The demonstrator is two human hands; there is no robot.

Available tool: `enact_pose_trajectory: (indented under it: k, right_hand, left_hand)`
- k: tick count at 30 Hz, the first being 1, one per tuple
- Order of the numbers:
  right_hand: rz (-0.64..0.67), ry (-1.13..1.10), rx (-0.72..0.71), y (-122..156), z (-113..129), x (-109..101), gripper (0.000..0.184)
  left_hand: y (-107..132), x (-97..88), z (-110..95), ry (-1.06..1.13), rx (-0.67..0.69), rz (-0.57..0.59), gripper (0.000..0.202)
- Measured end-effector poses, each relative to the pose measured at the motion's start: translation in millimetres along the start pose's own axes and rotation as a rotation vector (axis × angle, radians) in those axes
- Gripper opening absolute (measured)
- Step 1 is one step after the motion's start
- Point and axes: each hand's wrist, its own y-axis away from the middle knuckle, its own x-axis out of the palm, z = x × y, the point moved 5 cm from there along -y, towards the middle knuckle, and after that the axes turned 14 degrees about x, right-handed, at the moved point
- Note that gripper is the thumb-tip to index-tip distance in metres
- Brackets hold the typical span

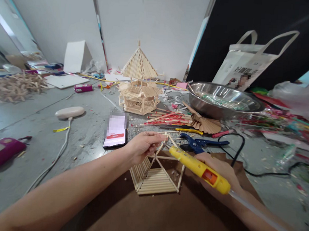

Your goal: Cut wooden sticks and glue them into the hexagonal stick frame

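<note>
My left hand (144, 146) pinches a short wooden stick (166, 138) near the top of a partly slatted stick frame (158, 182). The frame rests on brown paper (127, 218); slats fill its left and front sections, while other sections show only spokes. Wrapped around a yellow hot glue gun (198, 167), my right hand (219, 168) points the metal nozzle at the stick in my left fingers. A clear glue stick (256, 209) runs out of the gun's back end. Whether the nozzle touches the wood I cannot tell.
Behind stands a stick pavilion (140, 97) with a pointed roof (139, 64). Blue cutting pliers (202, 142), a yellow cutter (188, 131) and red-tipped sticks (167, 118) lie beyond my hands. A phone (116, 132) lies left, a steel basin (222, 111) right.
</note>
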Motion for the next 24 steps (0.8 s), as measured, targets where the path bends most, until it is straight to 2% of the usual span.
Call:
enact_pose_trajectory:
  k: [3, 6, 15, 24]
  right_hand:
    - [0.013, -0.048, -0.071, 0, -1, 2, 0.011]
    - [-0.002, -0.101, -0.074, 1, -1, 0, 0.012]
    - [0.034, -0.112, 0.038, 1, 3, -5, 0.013]
    - [-0.015, -0.242, 0.150, -1, 2, -11, 0.009]
  left_hand:
    - [0, -0.4, 1, -0.003, 0.004, 0.004, 0.019]
    - [0, -1.0, 1, -0.005, 0.011, 0.004, 0.019]
    - [-1, -1.2, -2, 0.000, 0.029, -0.001, 0.017]
    - [-2, -3.1, 0, 0.004, 0.024, 0.017, 0.019]
